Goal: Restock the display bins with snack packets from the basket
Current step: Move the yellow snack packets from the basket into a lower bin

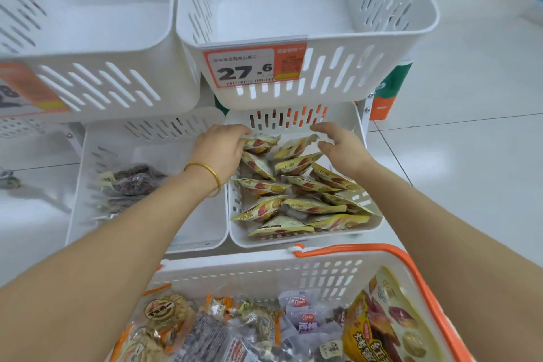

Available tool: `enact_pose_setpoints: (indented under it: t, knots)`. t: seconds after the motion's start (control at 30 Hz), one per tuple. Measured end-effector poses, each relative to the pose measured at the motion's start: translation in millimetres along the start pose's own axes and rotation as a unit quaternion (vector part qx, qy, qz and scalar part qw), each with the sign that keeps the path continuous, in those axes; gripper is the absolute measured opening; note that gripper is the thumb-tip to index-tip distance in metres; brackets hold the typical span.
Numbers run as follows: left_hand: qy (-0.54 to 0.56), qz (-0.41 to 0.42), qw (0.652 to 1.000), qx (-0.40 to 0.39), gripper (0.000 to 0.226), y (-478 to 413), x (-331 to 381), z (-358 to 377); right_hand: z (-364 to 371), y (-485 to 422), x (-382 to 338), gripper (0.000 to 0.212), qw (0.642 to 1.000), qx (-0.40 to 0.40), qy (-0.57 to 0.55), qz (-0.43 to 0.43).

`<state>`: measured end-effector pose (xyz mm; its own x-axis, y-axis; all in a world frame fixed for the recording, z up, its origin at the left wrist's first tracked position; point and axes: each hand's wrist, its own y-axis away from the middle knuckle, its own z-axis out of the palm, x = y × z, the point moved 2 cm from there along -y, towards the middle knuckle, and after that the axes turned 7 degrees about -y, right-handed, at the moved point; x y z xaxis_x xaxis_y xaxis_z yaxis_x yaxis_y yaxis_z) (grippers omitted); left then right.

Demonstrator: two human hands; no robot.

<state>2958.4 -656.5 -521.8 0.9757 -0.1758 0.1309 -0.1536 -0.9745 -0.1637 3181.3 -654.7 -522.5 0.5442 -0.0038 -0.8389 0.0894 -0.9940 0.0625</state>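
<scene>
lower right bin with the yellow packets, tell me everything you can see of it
The lower right bin is white plastic with slotted walls and a rounded rim. It sits upright on the lower tier, partly under the upper bin, which bears a 27.6 price tag. Its floor is covered by yellow packets, loosely piled. The left hand reaches into its back left corner and pinches one packet. The right hand hovers open over the back right. A neighbouring bin stands against its left side.

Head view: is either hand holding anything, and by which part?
The left hand pinches a yellow packet by its left end, in the lower right bin. The right hand, spread open, seems to hold nothing.
</scene>
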Motion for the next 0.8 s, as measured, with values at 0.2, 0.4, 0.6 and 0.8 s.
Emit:
enact_pose_setpoints:
  t: [0.2, 0.4, 0.6, 0.8]
  knots:
    - [0.125, 0.024, 0.992, 0.011, 0.032, 103, 41, -37, -29, 94, -12, 0.039, 0.996, 0.077, -0.043, -0.003]
    - [0.198, 0.058, 0.974, -0.098, 0.032, 196, 75, -43, -32, 196, 2, 0.026, 0.997, 0.044, 0.032, 0.060]
    - [0.209, 0.054, 0.961, -0.172, 0.030, 234, 85, -46, 5, 241, 18, 0.037, 0.947, -0.017, 0.301, 0.110]
    - [0.220, 0.048, 0.955, -0.193, 0.028, 247, 91, -51, 9, 246, 18, 0.042, 0.954, 0.043, 0.271, 0.117]
